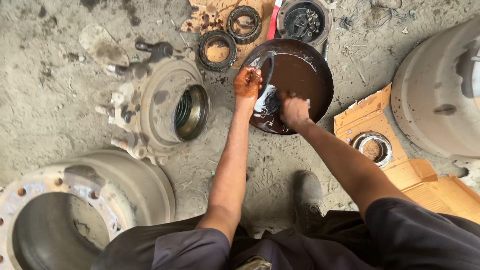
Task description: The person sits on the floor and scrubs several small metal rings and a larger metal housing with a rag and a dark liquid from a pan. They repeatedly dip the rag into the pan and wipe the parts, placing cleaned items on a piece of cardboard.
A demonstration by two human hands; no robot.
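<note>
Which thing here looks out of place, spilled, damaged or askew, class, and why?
The wheel hub lies tipped on its side on the dirt, studs pointing left. Brown liquid fills the round pan, coats the left hand gripping a ring, and stains the cardboard under two bearings.

Dusty, perhaps concrete floor (60,75)

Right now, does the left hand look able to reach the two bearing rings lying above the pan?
Probably yes. The left hand grips a dark ring at the pan's left rim, and the nearer bearing ring lies just beyond with only bare ground between. But the hand is occupied.
</note>
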